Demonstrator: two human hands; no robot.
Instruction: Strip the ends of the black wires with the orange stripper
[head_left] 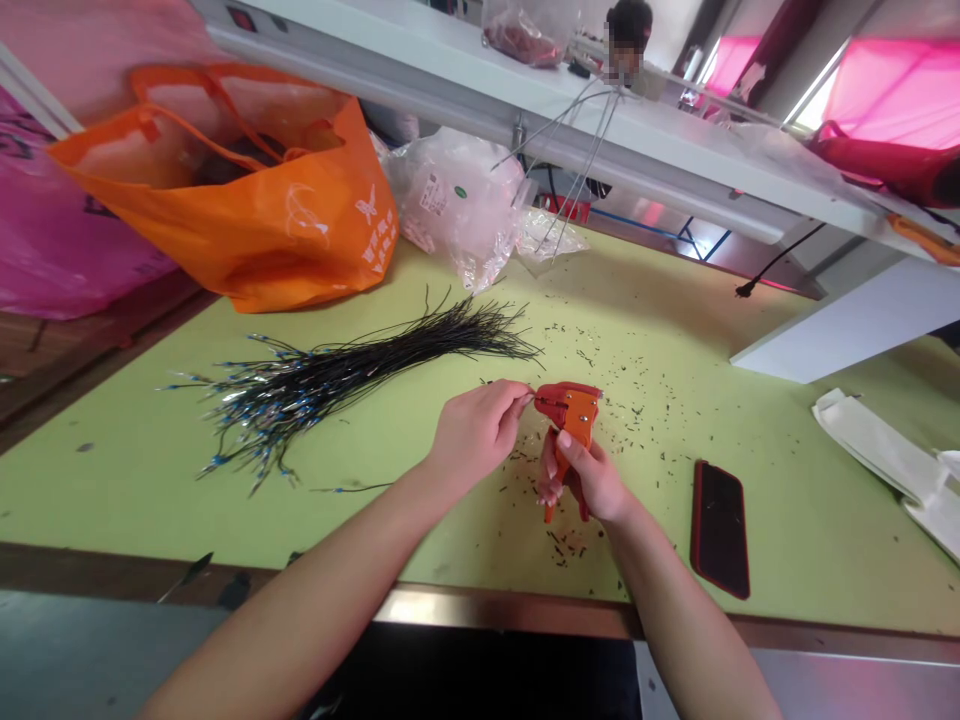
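Near the middle of the yellow-green table (645, 540), my right hand (585, 475) is wrapped round the handles of an orange-red wire stripper (577, 412). My left hand (480, 430) pinches a thin black wire at the tool's jaws, on their left side. Part of that wire (364, 488) shows below my left forearm, with a blue piece near its end. A large bundle of black wires (352, 375) with blue and silvery ends lies to the left. Small dark clippings are scattered around and below the tool.
An orange bag (300, 220) and clear plastic bags (465, 200) stand at the back left. A phone (720, 525) lies on the right, near a white strip (885, 460). A shelf (675, 140) crosses the back, with a support panel (847, 320). A person is beyond it.
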